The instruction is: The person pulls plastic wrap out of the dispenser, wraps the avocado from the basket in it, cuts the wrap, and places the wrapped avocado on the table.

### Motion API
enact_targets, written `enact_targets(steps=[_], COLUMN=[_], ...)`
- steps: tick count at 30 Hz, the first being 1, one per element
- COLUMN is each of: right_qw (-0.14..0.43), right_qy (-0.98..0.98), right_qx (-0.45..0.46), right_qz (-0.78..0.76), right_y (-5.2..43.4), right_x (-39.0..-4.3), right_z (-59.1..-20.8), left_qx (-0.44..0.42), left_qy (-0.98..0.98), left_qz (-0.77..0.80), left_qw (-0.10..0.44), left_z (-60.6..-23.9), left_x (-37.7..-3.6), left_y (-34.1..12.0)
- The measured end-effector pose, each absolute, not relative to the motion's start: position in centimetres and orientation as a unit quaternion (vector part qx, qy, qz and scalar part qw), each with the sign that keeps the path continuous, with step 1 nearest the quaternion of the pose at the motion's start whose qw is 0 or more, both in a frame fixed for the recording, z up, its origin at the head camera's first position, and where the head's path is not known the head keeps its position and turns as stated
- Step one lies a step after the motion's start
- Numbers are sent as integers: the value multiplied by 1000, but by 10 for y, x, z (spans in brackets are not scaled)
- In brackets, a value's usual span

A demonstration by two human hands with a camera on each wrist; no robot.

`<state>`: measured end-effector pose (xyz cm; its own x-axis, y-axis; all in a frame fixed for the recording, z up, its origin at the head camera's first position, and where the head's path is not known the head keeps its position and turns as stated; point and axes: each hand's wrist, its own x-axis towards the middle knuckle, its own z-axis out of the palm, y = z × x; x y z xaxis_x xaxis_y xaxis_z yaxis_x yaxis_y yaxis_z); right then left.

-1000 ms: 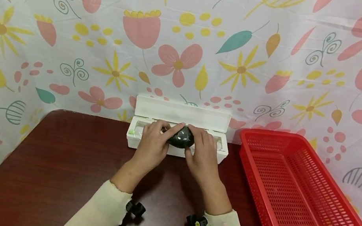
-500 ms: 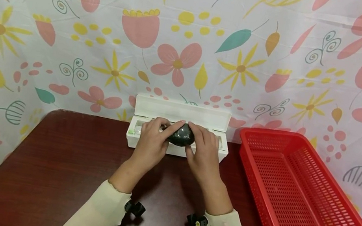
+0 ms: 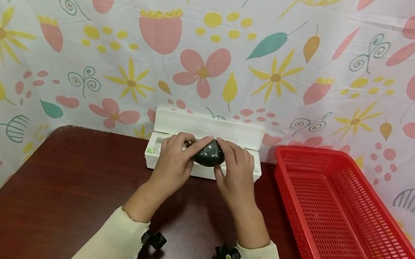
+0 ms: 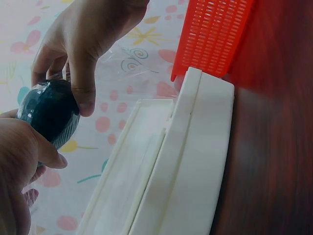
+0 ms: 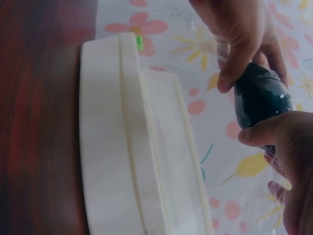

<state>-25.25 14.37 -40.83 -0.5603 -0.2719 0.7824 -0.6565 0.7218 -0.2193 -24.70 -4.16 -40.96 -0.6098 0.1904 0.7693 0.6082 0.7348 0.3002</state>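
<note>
A dark green egg-shaped object [image 3: 209, 153] wrapped in clear film is held between both hands, just above a white film dispenser box [image 3: 153, 157] with its lid [image 3: 207, 128] open. My left hand [image 3: 183, 153] grips its left side, fingers over the top and thumb underneath. On the other side my right hand [image 3: 232, 161] grips it the same way. The left wrist view shows the object [image 4: 49, 115] with film [image 4: 122, 63] trailing from it, above the box [image 4: 195, 161]. In the right wrist view the object [image 5: 261, 100] is pinched by both thumbs.
A red perforated plastic basket [image 3: 340, 225] stands to the right of the box on the dark brown table [image 3: 68, 198]. A floral cloth [image 3: 83, 35] hangs behind the table. Small black clips [image 3: 154, 239] sit at both cream sleeves.
Both hands have lifted the wrapped object very slightly above the box. Their grip is unchanged.
</note>
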Motion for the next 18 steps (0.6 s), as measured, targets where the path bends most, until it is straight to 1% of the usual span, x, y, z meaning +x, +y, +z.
enact_targets(steps=[5,10,18], right_qw=[379,392,399], right_qy=[-846,-839,-837], right_qx=[279,282,281], right_qz=[251,250,248], right_y=[144,144,145], right_x=[-249,-246,-241], right_z=[-401,-396,-392], left_qx=[-236,-238,-239], left_qy=[-849,-843,-843], left_qz=[-283,-284,-284], left_qw=[379,390,390], left_z=[-405,-401,-396], left_x=[-244,-242,-238], left_y=[-42,-42,-41])
